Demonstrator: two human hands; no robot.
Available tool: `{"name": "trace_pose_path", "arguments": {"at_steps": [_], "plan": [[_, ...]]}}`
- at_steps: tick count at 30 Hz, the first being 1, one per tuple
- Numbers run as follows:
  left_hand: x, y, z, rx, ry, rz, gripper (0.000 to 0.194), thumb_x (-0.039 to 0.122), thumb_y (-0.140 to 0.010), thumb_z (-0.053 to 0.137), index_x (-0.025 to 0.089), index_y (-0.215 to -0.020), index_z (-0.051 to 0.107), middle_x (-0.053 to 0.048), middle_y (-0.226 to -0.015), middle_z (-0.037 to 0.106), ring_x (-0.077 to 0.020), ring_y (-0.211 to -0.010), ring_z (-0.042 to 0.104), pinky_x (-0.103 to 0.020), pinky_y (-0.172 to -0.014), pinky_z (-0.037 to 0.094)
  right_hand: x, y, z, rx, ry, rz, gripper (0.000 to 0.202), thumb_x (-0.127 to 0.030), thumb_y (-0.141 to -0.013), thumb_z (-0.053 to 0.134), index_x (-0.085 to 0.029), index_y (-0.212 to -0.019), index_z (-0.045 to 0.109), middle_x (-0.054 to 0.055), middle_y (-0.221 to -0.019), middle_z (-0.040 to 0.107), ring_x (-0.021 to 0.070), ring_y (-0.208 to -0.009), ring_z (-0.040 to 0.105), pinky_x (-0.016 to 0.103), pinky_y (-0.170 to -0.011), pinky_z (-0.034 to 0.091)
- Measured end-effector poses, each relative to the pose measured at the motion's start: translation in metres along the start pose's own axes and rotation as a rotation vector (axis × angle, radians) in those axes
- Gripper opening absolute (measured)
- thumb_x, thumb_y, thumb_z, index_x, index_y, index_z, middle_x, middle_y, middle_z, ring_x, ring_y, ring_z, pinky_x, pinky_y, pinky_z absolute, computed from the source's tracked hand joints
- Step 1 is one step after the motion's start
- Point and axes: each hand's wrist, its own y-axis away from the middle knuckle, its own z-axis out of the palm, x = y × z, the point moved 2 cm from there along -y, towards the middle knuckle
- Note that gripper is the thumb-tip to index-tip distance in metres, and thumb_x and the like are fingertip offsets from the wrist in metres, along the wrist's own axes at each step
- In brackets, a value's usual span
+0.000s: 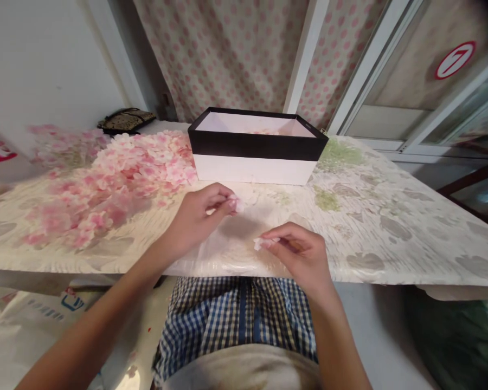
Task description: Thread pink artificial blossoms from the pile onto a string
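My left hand is closed in a pinch on a small pale pink artificial flower, just in front of the box. Lower and to the right, my right hand pinches another small whitish-pink artificial flower between thumb and fingers. The two hands are apart, both above the tablecloth. To the left lies a large heap of pink artificial blossoms. A white box with a black rim band stands behind my hands; some pinkish pieces show inside it, mostly hidden by its front wall.
A patterned tablecloth covers the table, whose front edge runs close to my lap. At the back left sits a dark patterned pouch. A dotted curtain hangs behind the box. White bags lie below the table at left.
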Motion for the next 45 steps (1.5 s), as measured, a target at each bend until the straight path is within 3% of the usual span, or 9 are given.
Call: {"name": "trace_pose_path", "arguments": {"at_steps": [2, 5, 8, 14, 18, 24, 45], "plan": [[0.008, 0.009, 0.009, -0.043, 0.1, -0.018, 0.012, 0.027, -0.088, 0.062, 0.019, -0.097, 0.059, -0.002, -0.085, 0.073, -0.0151, -0.079, 0.07, -0.02, -0.067, 0.053, -0.004, 0.002, 0.0, 0.011, 0.035, -0.098, 0.014, -0.012, -0.079, 0.07, -0.025, -0.078, 0.071, 0.0, -0.08, 0.071, 0.0155, -0.077, 0.069, 0.031, -0.071, 0.057], [0.016, 0.02, 0.021, -0.11, 0.107, 0.028, 0.012, 0.026, -0.089, 0.062, 0.021, -0.1, 0.06, -0.001, -0.09, 0.072, -0.014, -0.081, 0.07, -0.018, -0.068, 0.054, -0.012, 0.005, -0.003, 0.026, 0.161, -0.224, 0.018, -0.01, -0.081, 0.066, -0.027, -0.08, 0.073, 0.004, -0.101, 0.065, 0.0189, -0.096, 0.064, 0.038, -0.083, 0.054], [0.021, 0.027, 0.029, -0.177, 0.09, 0.112, 0.009, 0.026, -0.091, 0.06, 0.022, -0.098, 0.063, 0.0, -0.09, 0.071, -0.0129, -0.081, 0.069, -0.019, -0.072, 0.055, -0.012, 0.006, -0.007, 0.013, 0.199, -0.237, 0.018, -0.009, -0.082, 0.065, -0.026, -0.083, 0.072, 0.006, -0.118, 0.058, 0.021, -0.105, 0.061, 0.041, -0.088, 0.052], [0.022, 0.033, 0.038, -0.257, 0.184, 0.103, 0.008, 0.021, -0.093, 0.057, 0.023, -0.1, 0.061, 0.002, -0.092, 0.069, -0.0093, -0.082, 0.068, -0.016, -0.077, 0.054, -0.003, 0.005, -0.012, -0.014, 0.122, -0.206, 0.017, -0.008, -0.081, 0.067, -0.025, -0.082, 0.069, 0.002, -0.091, 0.067, 0.017, -0.091, 0.064, 0.034, -0.08, 0.053], [0.022, 0.034, 0.043, -0.288, 0.213, 0.075, 0.01, 0.02, -0.094, 0.056, 0.023, -0.102, 0.06, 0.001, -0.097, 0.069, -0.01, -0.089, 0.068, -0.018, -0.082, 0.054, -0.002, 0.007, -0.012, -0.02, 0.09, -0.16, 0.015, -0.009, -0.081, 0.067, -0.024, -0.08, 0.068, 0.002, -0.089, 0.066, 0.0165, -0.086, 0.064, 0.033, -0.075, 0.053], [0.022, 0.036, 0.044, -0.287, 0.157, 0.08, 0.01, 0.02, -0.094, 0.055, 0.023, -0.102, 0.06, 0.001, -0.095, 0.069, -0.0117, -0.085, 0.068, -0.021, -0.075, 0.053, -0.004, 0.008, -0.013, -0.032, 0.091, -0.13, 0.012, -0.012, -0.08, 0.067, -0.022, -0.075, 0.063, 0.002, -0.087, 0.063, 0.0158, -0.081, 0.063, 0.031, -0.071, 0.053], [0.02, 0.037, 0.046, -0.241, 0.169, 0.121, 0.011, 0.015, -0.095, 0.053, 0.022, -0.099, 0.061, 0.003, -0.09, 0.067, -0.0069, -0.08, 0.063, -0.014, -0.073, 0.049, 0.0, 0.009, -0.014, -0.044, 0.032, -0.062, 0.017, -0.005, -0.079, 0.068, -0.022, -0.076, 0.067, -0.001, -0.089, 0.064, 0.0116, -0.084, 0.063, 0.026, -0.074, 0.051]]}}
